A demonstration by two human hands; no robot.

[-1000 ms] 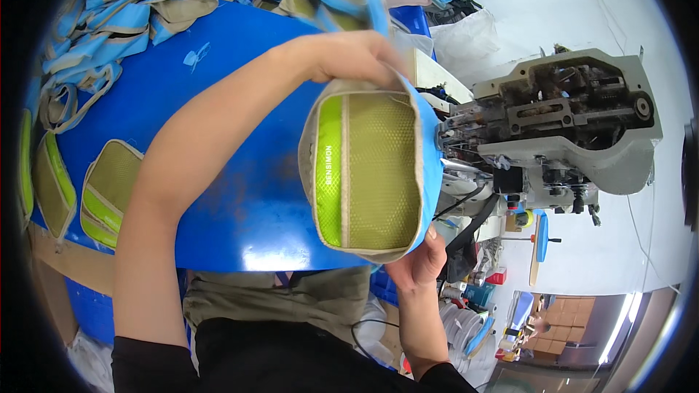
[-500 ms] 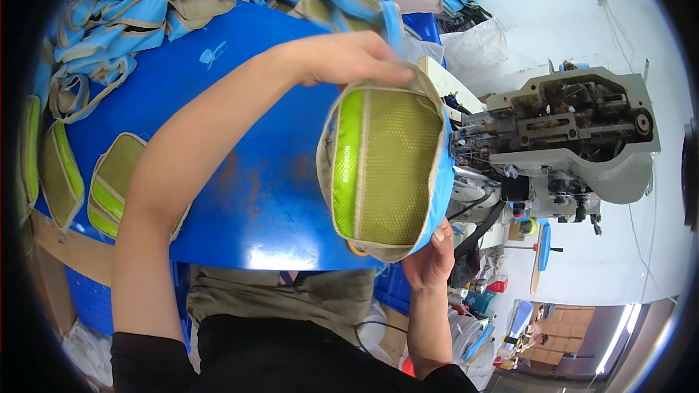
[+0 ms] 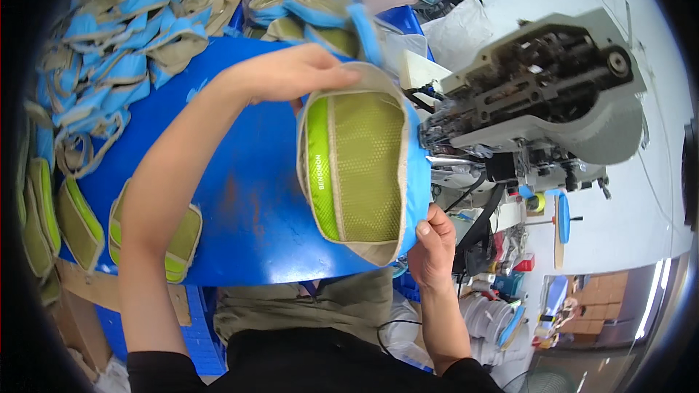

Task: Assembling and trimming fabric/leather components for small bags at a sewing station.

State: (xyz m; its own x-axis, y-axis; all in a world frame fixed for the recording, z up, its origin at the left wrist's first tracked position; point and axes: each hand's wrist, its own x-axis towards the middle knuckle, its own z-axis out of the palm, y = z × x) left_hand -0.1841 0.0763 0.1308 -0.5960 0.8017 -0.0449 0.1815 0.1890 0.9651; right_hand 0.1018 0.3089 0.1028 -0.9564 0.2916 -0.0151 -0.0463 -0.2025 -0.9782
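Observation:
Between my hands is a partly sewn fabric pouch (image 3: 368, 167) with an olive mesh panel, a lime-green strip, beige binding and a light-blue side band. My left hand (image 3: 302, 76) grips its top edge, thumb over the rim. Lower down, my right hand (image 3: 435, 244) pinches the blue band near the bottom right corner. The pouch's right side lies against the needle end of the grey sewing machine (image 3: 539, 101); the exact contact is hidden behind the fabric.
Blue and beige sewn bands (image 3: 131, 50) are heaped on the far left of the blue table (image 3: 240, 203). Several green mesh panels (image 3: 81, 225) lie along its left edge, partly under my left forearm. Behind the table stands a blue crate (image 3: 408, 18) with more pieces.
The view has swung, so the machine appears tilted and the scene has shifted. Both hands keep their hold on the pouch, which sits slightly further left in the picture.

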